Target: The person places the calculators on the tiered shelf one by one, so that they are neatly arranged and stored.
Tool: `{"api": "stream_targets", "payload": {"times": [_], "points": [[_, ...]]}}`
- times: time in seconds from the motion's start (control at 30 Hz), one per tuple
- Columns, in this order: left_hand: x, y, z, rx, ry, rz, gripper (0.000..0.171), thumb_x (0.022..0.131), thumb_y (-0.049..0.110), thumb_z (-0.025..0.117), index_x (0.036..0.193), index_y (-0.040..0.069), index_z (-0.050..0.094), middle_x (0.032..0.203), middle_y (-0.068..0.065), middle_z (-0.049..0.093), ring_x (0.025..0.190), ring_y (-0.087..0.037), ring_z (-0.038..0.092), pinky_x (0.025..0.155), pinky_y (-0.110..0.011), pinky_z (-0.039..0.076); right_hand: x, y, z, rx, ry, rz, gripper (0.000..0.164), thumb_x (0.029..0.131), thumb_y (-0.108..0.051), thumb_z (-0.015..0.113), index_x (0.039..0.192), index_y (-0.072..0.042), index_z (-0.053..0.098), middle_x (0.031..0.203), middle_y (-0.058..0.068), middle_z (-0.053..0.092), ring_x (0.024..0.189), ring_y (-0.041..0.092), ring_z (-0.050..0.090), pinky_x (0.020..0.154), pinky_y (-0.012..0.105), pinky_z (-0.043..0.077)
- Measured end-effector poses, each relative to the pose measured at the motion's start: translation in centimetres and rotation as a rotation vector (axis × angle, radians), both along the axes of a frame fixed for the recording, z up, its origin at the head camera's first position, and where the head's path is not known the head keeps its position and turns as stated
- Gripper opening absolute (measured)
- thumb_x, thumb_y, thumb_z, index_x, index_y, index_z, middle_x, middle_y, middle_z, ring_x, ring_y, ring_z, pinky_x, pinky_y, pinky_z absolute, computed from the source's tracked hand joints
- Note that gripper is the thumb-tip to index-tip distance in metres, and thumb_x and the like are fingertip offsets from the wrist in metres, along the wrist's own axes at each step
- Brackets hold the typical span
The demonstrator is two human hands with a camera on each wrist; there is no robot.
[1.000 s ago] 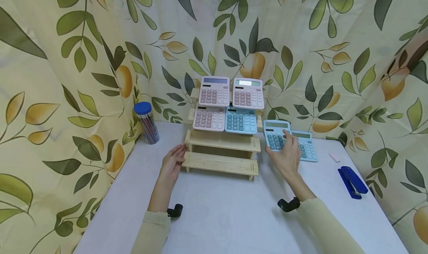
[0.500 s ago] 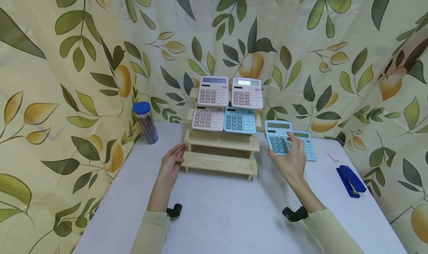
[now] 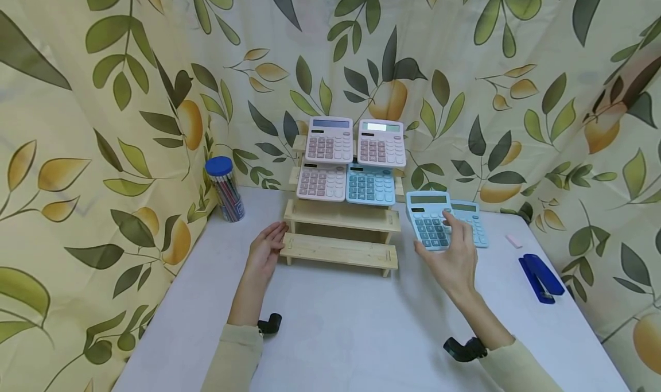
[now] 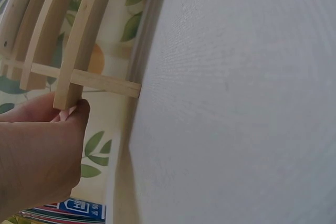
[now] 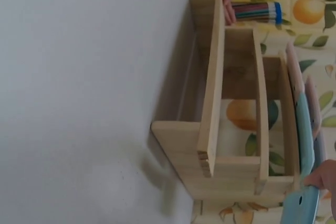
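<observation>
My right hand (image 3: 454, 260) grips a light blue calculator (image 3: 430, 222), keys facing up, thumb at its lower left edge. It overlaps another blue calculator (image 3: 477, 225) lying on the table. In the right wrist view, the held calculator (image 5: 299, 209) shows edge-on, pinched by the thumb. My left hand (image 3: 265, 251) pinches the left end of the front step of a wooden tiered rack (image 3: 341, 252); the left wrist view shows my fingers at the board's end (image 4: 65, 95). On the upper tiers stand pink calculators (image 3: 329, 140) and a blue calculator (image 3: 370, 184).
A blue-lidded jar of pencils (image 3: 225, 190) stands left of the rack. To the right lie a pink eraser (image 3: 513, 241) and a blue stapler (image 3: 541, 278) on the white table (image 3: 351, 334). A leaf-patterned curtain (image 3: 310, 47) hangs behind and at both sides.
The right hand has drawn the blue calculator slightly toward the front, and more of its keys show. The left hand stays on the rack.
</observation>
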State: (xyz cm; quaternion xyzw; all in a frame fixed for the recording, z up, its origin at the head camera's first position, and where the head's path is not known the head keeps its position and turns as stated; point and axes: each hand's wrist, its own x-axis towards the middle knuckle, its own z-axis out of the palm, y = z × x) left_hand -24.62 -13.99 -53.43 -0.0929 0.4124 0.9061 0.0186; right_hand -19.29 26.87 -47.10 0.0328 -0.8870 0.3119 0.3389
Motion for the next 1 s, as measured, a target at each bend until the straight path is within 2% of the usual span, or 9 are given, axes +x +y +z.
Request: {"api": "stream_targets", "payload": {"times": [0.3,0.4,0.53,0.77,1.0], "points": [[-0.1,0.0,0.0,-0.009,-0.012,0.003,0.077,0.083,-0.032,0.032,0.157,-0.012,0.026,0.163,-0.029,0.033,0.153,-0.036,0.033,0.126,-0.035,0.03,2.0,-0.6,0.0,0.006,-0.019,0.017,0.097,0.07,-0.016,0.094,0.154,-0.008,0.046,0.126,0.024,0.055,0.099,0.038,0.06,0.077,0.043,0.049],[-0.1,0.0,-0.1,-0.014,-0.019,0.006,0.078,0.083,-0.032,0.032,0.157,-0.011,0.028,0.163,-0.028,0.034,0.153,-0.035,0.034,0.125,-0.034,0.03,2.6,-0.8,-0.1,0.005,-0.016,0.033,0.098,0.069,-0.016,0.094,0.154,-0.008,0.047,0.127,0.024,0.055,0.098,0.038,0.061,0.077,0.047,0.052],[0.0,0.1,0.0,-0.024,-0.019,0.007,0.078,0.082,-0.032,0.033,0.158,-0.011,0.027,0.163,-0.028,0.034,0.153,-0.035,0.033,0.125,-0.034,0.03,3.0,-1.1,-0.1,0.013,-0.019,0.057,0.098,0.067,-0.016,0.095,0.153,-0.008,0.047,0.127,0.024,0.056,0.098,0.039,0.062,0.079,0.052,0.054],[-0.1,0.1,-0.1,-0.01,-0.016,0.004,0.078,0.083,-0.032,0.032,0.158,-0.012,0.025,0.163,-0.028,0.034,0.153,-0.035,0.034,0.125,-0.035,0.031,3.7,-1.6,-0.2,0.026,-0.038,0.073,0.099,0.066,-0.019,0.096,0.152,-0.009,0.048,0.127,0.022,0.055,0.096,0.036,0.06,0.077,0.044,0.051],[-0.1,0.1,-0.3,-0.017,-0.017,0.015,0.078,0.082,-0.032,0.031,0.157,-0.012,0.026,0.163,-0.03,0.033,0.153,-0.037,0.033,0.125,-0.036,0.03,3.9,-2.4,-0.5,0.023,-0.035,0.108,0.099,0.066,-0.017,0.096,0.151,-0.009,0.048,0.127,0.023,0.055,0.103,0.038,0.059,0.081,0.047,0.048]]}}
